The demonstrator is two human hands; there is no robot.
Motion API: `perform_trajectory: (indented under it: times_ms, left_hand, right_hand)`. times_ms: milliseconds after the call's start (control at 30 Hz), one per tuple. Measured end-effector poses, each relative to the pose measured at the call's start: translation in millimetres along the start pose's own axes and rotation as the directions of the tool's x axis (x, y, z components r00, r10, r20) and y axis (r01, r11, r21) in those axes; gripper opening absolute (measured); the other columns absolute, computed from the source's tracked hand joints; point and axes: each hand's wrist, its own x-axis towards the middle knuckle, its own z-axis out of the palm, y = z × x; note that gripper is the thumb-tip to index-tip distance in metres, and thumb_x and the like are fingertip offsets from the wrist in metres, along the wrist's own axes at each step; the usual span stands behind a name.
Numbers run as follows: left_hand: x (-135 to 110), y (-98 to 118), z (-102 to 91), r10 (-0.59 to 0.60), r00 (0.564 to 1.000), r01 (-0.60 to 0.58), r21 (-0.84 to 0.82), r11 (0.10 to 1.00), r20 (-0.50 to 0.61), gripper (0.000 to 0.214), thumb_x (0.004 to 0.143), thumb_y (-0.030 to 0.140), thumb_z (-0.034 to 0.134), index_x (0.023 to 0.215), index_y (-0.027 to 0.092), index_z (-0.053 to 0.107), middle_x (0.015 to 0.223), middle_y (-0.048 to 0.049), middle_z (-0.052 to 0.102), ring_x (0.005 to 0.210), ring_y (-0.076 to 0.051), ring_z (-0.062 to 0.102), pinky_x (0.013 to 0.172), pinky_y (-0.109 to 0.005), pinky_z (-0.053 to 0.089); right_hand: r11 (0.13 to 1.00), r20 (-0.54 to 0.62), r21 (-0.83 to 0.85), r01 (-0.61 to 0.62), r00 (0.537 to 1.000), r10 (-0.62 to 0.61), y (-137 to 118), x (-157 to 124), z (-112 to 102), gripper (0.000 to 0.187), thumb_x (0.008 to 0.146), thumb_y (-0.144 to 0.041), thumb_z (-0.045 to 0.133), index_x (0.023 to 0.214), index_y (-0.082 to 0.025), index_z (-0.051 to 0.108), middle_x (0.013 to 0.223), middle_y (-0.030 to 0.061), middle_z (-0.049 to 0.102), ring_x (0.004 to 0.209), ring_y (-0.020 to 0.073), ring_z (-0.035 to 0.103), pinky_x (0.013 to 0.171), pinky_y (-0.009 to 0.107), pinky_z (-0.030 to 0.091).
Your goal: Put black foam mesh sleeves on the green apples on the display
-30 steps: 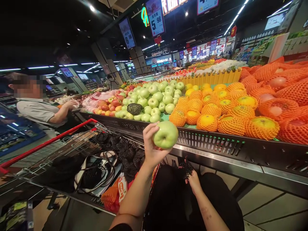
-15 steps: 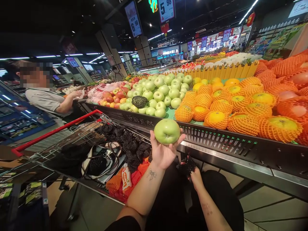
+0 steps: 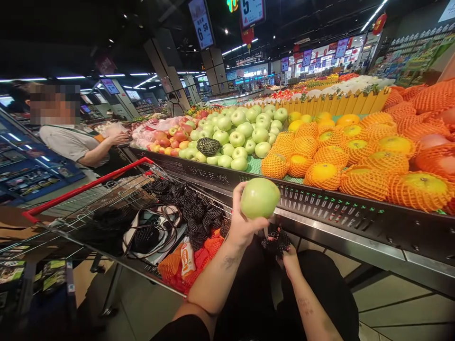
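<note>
My left hand (image 3: 245, 225) is closed round a green apple (image 3: 260, 198), held up in front of the display's black front panel. Lower and to the right, my right hand (image 3: 288, 258) grips a black foam net sleeve (image 3: 275, 240); some of its fingers are hidden by the mesh. Beyond the apple, a heap of green apples (image 3: 245, 129) lies on the display. Among them sits one fruit in a black net (image 3: 208, 146).
Left of me stands a shopping cart with a red handle (image 3: 88, 187), holding black-netted fruit (image 3: 195, 213) and red-orange netted packs (image 3: 209, 255). Oranges in orange nets (image 3: 325, 173) fill the display's right part. Another person (image 3: 71, 142) stands at the far left, holding a pale bag.
My left hand has turned, tilting the apple and bringing it slightly right, toward the black net sleeve. My right hand stays low with the sleeve. The view has shifted a little.
</note>
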Motion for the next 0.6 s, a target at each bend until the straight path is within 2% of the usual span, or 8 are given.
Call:
perform_trajectory:
  times_ms: [33, 100, 167, 233, 467, 600]
  left_hand:
    - [-0.3, -1.4, -0.5, 0.169, 0.986, -0.164, 0.145, 0.976, -0.017, 0.091, 0.056, 0.054, 0.087, 0.132, 0.033, 0.041, 0.133, -0.0099, 0.05, 0.119, -0.03, 0.057, 0.091, -0.043, 0.055]
    - [-0.4, -3.0, -1.7, 0.437, 0.898, -0.419, 0.411, 0.809, 0.055, 0.088, 0.056, 0.041, 0.091, 0.13, 0.032, 0.045, 0.133, -0.0094, 0.048, 0.124, -0.031, 0.051, 0.102, -0.049, 0.047]
    - [-0.6, -3.8, -2.5, 0.539, 0.825, -0.53, 0.566, 0.631, 0.171, 0.078, 0.063, 0.035, 0.087, 0.13, 0.03, 0.048, 0.131, -0.0103, 0.048, 0.125, -0.031, 0.05, 0.104, -0.051, 0.045]
    - [-1.3, -4.5, -2.7, 0.555, 0.799, -0.562, 0.618, 0.55, 0.232, 0.074, 0.068, 0.032, 0.084, 0.132, 0.03, 0.047, 0.131, -0.011, 0.048, 0.123, -0.03, 0.052, 0.101, -0.051, 0.046]
    - [-2.9, -2.4, -3.1, 0.6, 0.766, -0.582, 0.645, 0.496, 0.23, 0.077, 0.068, 0.036, 0.084, 0.133, 0.031, 0.043, 0.131, -0.0108, 0.048, 0.121, -0.03, 0.052, 0.1, -0.051, 0.048]
    - [-3.4, -3.4, -3.9, 0.633, 0.746, -0.589, 0.647, 0.484, 0.206, 0.079, 0.065, 0.038, 0.085, 0.132, 0.032, 0.042, 0.129, -0.0101, 0.047, 0.118, -0.03, 0.053, 0.098, -0.05, 0.048]
  right_hand:
    - [1.0, 0.0, 0.006, -0.001, 1.0, 0.001, 0.1, 0.4, 0.4, 0.053, 0.071, -0.043, 0.065, 0.119, -0.021, 0.067, 0.096, 0.0092, 0.077, 0.053, 0.0189, 0.057, 0.039, 0.028, 0.034]
    - [1.0, -0.007, 0.02, -0.006, 1.0, 0.006, -0.2, 1.1, 1.4, 0.053, 0.069, -0.041, 0.065, 0.117, -0.021, 0.067, 0.095, 0.0089, 0.077, 0.052, 0.0187, 0.055, 0.038, 0.028, 0.032]
    - [1.0, -0.023, 0.029, -0.011, 1.0, 0.012, -1.1, 1.5, 2.2, 0.052, 0.066, -0.039, 0.065, 0.114, -0.021, 0.067, 0.092, 0.0085, 0.077, 0.052, 0.018, 0.054, 0.038, 0.028, 0.031]
    - [0.999, -0.042, 0.036, -0.018, 0.999, 0.02, -1.8, 1.6, 2.6, 0.049, 0.063, -0.038, 0.067, 0.109, -0.02, 0.068, 0.089, 0.0081, 0.076, 0.051, 0.0173, 0.052, 0.037, 0.027, 0.031]
    - [0.999, -0.056, 0.041, -0.033, 0.998, 0.035, 3.5, 3.4, 2.0, 0.043, 0.063, -0.038, 0.069, 0.102, -0.021, 0.07, 0.076, 0.0062, 0.074, 0.049, 0.018, 0.052, 0.035, 0.027, 0.03]
    - [0.999, -0.022, 0.036, -0.031, 0.999, 0.032, 6.5, 3.7, 2.9, 0.036, 0.065, -0.038, 0.069, 0.098, -0.022, 0.071, 0.075, 0.0065, 0.075, 0.053, 0.0214, 0.058, 0.04, 0.031, 0.039]
